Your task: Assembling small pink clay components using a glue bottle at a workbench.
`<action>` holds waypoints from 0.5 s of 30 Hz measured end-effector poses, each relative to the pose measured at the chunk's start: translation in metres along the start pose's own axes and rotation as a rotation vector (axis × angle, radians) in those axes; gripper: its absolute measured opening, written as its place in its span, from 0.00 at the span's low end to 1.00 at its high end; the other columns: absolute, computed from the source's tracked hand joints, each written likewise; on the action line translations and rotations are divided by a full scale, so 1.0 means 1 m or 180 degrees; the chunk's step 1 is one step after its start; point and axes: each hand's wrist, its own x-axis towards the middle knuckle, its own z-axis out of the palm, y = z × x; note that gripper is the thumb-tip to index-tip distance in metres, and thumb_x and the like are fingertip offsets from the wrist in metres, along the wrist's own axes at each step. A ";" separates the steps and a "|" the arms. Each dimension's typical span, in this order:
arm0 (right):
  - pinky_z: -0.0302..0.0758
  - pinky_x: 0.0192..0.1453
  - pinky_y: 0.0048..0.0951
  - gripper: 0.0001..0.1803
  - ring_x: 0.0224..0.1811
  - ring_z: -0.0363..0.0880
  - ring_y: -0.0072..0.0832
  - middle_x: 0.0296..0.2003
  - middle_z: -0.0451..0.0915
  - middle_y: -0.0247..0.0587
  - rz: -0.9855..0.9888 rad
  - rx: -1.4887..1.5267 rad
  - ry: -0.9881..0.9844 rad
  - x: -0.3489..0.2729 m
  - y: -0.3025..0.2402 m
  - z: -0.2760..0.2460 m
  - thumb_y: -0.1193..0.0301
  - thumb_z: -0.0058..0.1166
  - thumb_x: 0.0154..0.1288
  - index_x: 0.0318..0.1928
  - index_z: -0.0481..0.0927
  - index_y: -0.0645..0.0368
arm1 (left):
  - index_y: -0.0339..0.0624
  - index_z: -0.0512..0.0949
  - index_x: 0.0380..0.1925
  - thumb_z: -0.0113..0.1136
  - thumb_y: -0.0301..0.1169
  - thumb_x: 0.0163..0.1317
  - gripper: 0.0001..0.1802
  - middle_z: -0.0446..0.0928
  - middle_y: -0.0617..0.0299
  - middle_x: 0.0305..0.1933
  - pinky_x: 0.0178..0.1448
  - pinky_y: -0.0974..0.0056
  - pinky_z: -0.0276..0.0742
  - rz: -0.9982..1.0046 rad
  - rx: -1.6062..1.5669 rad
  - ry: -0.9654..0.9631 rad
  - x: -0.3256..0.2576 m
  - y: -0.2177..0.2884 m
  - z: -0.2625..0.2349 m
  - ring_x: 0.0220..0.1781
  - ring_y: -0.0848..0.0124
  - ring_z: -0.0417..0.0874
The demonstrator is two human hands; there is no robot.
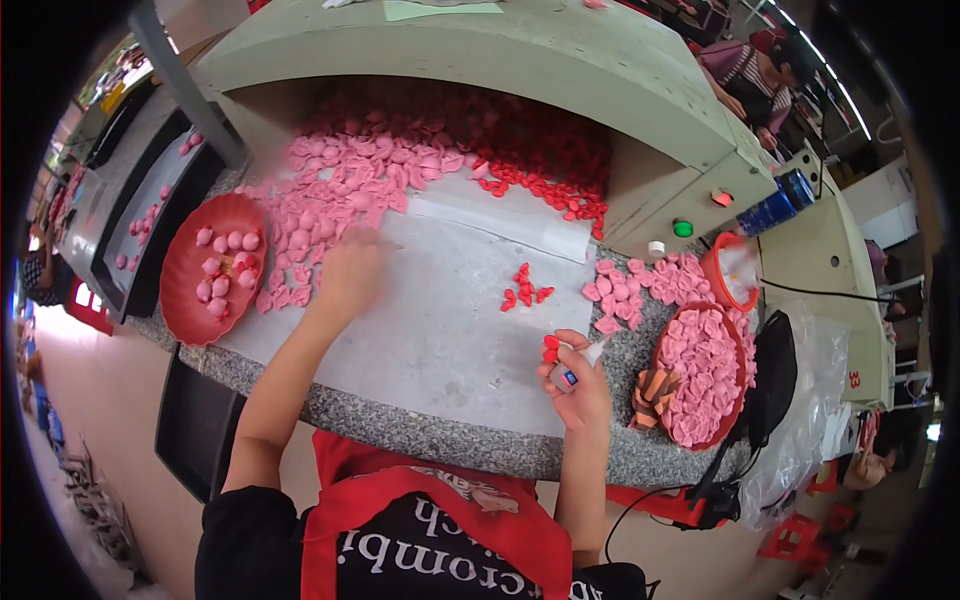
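Bottle (pixel 565 379), small and white-nozzled, is held above the table (pixel 420 430) near its front edge, right of the middle, and is wrapped by the curled fingers of the right hand (pixel 586 392); a red piece (pixel 550 345) is gripped at the same fingertips. Because both are carried at once, the red piece could be dropped or the bottle squeezed too hard, and any liquid inside could be spilled onto the white sheet (pixel 430 340). By such a spill, the red cluster (pixel 525 291) just beyond the hand could be stuck down. Toward the table's left edge, the left hand (pixel 353 275) is seen blurred beside the pink pieces (pixel 335 190); how far its fingers are parted, and whether anything is held, cannot be told. Pieces there could be scattered by a hasty sweep. Near the left front corner, the red dish (pixel 182 270) could be tipped off if bumped.
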 end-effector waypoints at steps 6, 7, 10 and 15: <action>0.70 0.24 0.22 0.16 0.28 0.76 0.27 0.34 0.76 0.47 -0.0162 0.0553 -0.0370 -0.010 0.001 0.001 0.77 0.54 0.53 0.45 0.72 0.58 | 0.39 0.75 0.32 0.58 0.22 0.50 0.07 0.74 0.61 0.32 0.35 0.70 0.75 -0.0820 -0.3239 -0.0097 -0.003 0.048 -0.033 0.34 0.68 0.80; 0.70 0.24 0.22 0.16 0.28 0.76 0.27 0.34 0.76 0.47 -0.0163 0.0559 -0.0373 -0.011 0.001 0.004 0.77 0.54 0.53 0.45 0.72 0.58 | 0.39 0.74 0.33 0.57 0.23 0.53 0.07 0.74 0.62 0.32 0.35 0.72 0.75 -0.1088 -0.4637 -0.0395 -0.008 0.062 -0.033 0.35 0.71 0.80; 0.73 0.25 0.22 0.16 0.30 0.77 0.29 0.33 0.76 0.49 -0.0490 -0.0121 -0.0615 -0.022 -0.003 0.022 0.79 0.55 0.51 0.43 0.73 0.61 | 0.37 0.73 0.36 0.55 0.23 0.56 0.07 0.75 0.62 0.37 0.38 0.70 0.76 -0.1378 -0.5659 -0.1080 -0.021 0.109 -0.042 0.38 0.72 0.80; 0.76 0.27 0.23 0.13 0.27 0.77 0.27 0.33 0.75 0.46 -0.1165 -0.1043 -0.0004 -0.044 -0.010 0.049 0.82 0.55 0.50 0.40 0.74 0.68 | 0.36 0.70 0.50 0.48 0.23 0.60 0.16 0.72 0.56 0.50 0.50 0.69 0.73 -0.1417 -0.6566 -0.1829 -0.025 0.131 -0.049 0.49 0.72 0.75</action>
